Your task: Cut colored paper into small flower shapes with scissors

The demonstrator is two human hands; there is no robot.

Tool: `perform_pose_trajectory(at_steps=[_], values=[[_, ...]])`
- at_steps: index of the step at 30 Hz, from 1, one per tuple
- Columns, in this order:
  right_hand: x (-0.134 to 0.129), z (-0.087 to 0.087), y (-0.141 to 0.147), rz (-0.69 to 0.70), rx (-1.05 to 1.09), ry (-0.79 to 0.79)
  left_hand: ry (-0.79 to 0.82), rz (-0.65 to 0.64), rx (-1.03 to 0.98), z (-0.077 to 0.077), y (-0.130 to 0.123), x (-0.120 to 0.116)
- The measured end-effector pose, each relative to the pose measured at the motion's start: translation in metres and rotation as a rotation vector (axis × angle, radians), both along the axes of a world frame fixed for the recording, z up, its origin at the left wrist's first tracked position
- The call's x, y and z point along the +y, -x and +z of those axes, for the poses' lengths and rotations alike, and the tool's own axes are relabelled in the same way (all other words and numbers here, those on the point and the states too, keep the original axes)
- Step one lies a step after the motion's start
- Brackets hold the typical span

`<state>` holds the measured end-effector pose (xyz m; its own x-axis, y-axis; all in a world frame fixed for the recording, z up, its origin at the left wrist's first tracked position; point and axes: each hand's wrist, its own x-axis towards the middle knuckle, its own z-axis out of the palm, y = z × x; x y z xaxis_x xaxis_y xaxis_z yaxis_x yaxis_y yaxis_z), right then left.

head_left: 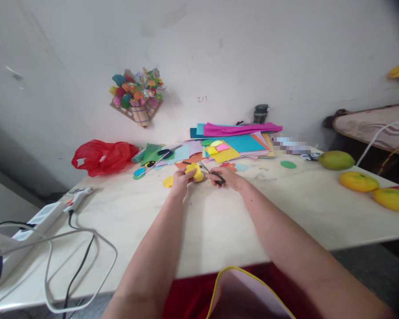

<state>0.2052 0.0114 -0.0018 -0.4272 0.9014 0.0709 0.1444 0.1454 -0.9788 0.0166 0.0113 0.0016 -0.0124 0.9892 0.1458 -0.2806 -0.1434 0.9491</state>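
Between the fingers of my left hand (182,178) is a yellow paper flower (193,170) with scalloped edges. My right hand (226,178) grips a pair of scissors (220,179) by the dark handles. The blades point left and away from me, close to the flower's right side. Another yellow paper piece (168,181) lies on the table just left of my left hand. Beyond my right hand rest an orange paper flower (228,166) and a light blue one (241,167). Small paper scraps are scattered around.
Stacked coloured sheets (246,144) lie at the back against the wall. A red plastic bag (103,157) and a second pair of scissors (166,153) are at the back left. Power strips (43,221) with cables occupy the left, mangoes (359,181) the right.
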Motion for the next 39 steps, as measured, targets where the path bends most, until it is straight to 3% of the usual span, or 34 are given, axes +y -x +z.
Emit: perform_pose_trajectory(at_steps=[7,39], values=[[0.0053,-0.0051,-0.0019,0.073,-0.025,0.044,-0.024,-0.121,-0.014,-0.0035,0.0016,0.0002],[0.0023,-0.0008,-0.0012,0.079,-0.074,0.054,0.014,-0.133,-0.055,-0.0002,0.0007,-0.0023]])
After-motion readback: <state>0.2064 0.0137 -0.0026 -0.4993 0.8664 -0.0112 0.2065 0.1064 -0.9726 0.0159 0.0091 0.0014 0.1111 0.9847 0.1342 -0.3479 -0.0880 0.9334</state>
